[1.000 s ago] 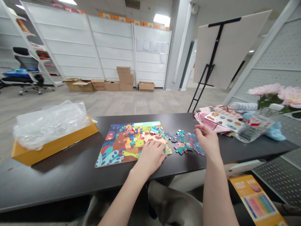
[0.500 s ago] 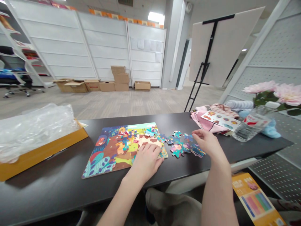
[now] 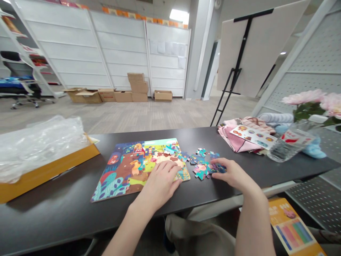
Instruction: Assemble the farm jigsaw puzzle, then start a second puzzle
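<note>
A colourful jigsaw puzzle (image 3: 125,158) with animal pictures lies on the dark table, partly hidden by my left hand (image 3: 162,179). That hand rests palm down on its right half, fingers stretched out, holding nothing. Loose puzzle pieces (image 3: 201,169) form a small heap at the right edge of the puzzle. My right hand (image 3: 233,174) reaches over the right side of this heap, thumb and fingers apart around some dark blue pieces. Whether its fingertips touch a piece is hard to make out.
An orange-edged box (image 3: 53,169) with clear plastic wrap stands at the left. To the right are folded pink cloths (image 3: 231,138), a sticker sheet (image 3: 253,137), a tilted plastic bottle (image 3: 287,145) and pink flowers (image 3: 306,96). Below the table edge is an orange package (image 3: 293,224).
My right hand has come down and slightly toward me onto the loose pieces, its fingers spreading from a near pinch. My left hand has shifted slightly left on the puzzle.
</note>
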Demonstrator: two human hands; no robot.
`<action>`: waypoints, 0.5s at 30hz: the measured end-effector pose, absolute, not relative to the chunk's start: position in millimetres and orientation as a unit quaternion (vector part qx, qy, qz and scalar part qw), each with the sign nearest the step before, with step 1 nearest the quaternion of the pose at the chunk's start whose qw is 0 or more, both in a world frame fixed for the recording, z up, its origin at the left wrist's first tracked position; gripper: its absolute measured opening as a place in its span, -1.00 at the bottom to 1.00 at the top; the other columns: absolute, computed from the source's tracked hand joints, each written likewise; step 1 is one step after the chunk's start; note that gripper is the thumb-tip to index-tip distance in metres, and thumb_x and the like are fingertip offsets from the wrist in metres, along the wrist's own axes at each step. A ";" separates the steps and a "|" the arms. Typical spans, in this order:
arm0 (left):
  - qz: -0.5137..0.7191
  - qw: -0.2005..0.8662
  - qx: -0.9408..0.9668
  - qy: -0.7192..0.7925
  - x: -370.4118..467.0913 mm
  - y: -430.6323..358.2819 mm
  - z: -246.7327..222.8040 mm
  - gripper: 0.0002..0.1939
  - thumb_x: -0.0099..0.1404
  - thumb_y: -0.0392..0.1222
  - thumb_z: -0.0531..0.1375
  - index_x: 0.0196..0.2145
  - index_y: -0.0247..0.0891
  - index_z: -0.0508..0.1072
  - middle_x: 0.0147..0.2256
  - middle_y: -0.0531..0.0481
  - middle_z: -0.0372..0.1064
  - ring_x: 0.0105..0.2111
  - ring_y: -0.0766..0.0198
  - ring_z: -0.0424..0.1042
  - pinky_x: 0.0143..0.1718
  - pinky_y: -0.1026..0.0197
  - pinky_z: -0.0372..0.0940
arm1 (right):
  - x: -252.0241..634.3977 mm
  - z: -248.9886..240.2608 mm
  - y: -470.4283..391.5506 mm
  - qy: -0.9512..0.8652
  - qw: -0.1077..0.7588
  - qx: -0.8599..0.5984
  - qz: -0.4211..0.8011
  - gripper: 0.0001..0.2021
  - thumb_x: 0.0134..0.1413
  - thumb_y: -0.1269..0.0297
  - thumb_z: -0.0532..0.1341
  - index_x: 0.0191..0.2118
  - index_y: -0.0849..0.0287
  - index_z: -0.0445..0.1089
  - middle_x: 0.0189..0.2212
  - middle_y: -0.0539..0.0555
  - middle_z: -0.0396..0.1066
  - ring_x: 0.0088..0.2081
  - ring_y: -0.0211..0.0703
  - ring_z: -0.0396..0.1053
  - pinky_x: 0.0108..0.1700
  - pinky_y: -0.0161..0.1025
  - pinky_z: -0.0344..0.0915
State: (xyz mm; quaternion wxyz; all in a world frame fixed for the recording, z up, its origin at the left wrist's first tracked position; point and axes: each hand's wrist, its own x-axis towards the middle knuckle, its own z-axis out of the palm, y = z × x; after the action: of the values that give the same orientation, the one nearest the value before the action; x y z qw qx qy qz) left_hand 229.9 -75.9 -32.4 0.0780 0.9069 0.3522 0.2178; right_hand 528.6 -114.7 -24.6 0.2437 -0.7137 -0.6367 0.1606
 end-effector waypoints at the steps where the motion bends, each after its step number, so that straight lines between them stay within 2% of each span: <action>1: 0.223 0.077 0.906 0.351 228.1 -75.2 -31.7 -0.70 0.39 -0.19 0.21 0.07 -0.21 0.41 0.06 -0.13 0.44 0.11 0.01 0.35 0.16 -0.12 0.29 | 528.1 -25.2 -114.0 -0.637 0.239 -0.715 0.164 -0.61 -0.14 0.20 0.36 -0.09 0.07 0.57 -0.05 0.11 0.58 0.02 0.15 0.47 0.10 -0.02 0.29; 5: 0.241 0.068 0.903 0.350 220.0 -74.0 -29.3 -0.75 0.40 -0.22 0.20 0.03 -0.20 0.43 0.04 -0.12 0.45 0.10 0.03 0.36 0.16 -0.11 0.28 | 531.3 -24.1 -114.3 -0.628 0.254 -0.719 0.155 -0.69 -0.11 0.16 0.34 -0.17 0.08 0.57 -0.13 0.10 0.59 -0.08 0.11 0.50 0.01 -0.05 0.33; 9: 0.233 0.069 0.902 0.357 212.9 -76.0 -26.8 -0.77 0.42 -0.20 0.17 0.02 -0.19 0.43 0.04 -0.11 0.45 0.10 0.02 0.36 0.15 -0.10 0.29 | 537.6 -22.4 -113.9 -0.587 0.306 -0.745 0.078 -0.65 -0.11 0.09 0.31 -0.17 0.12 0.54 -0.20 0.14 0.58 -0.17 0.09 0.51 -0.08 -0.06 0.37; 15: 0.215 0.064 0.902 0.369 201.4 -77.9 -28.0 -0.80 0.41 -0.21 0.17 -0.02 -0.17 0.45 0.05 -0.11 0.45 0.11 0.03 0.37 0.18 -0.10 0.27 | 532.8 -18.2 -112.4 -0.604 0.357 -0.709 0.077 -0.68 -0.06 0.11 0.29 -0.15 0.10 0.51 -0.13 0.13 0.57 -0.13 0.07 0.50 -0.06 -0.06 0.38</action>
State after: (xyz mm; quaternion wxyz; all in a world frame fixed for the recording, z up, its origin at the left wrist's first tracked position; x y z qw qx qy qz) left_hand 201.4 -77.9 -28.0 0.0643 0.9021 0.3685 0.2151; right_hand 532.8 -112.4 -18.2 0.3567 -0.7087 -0.6038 0.0766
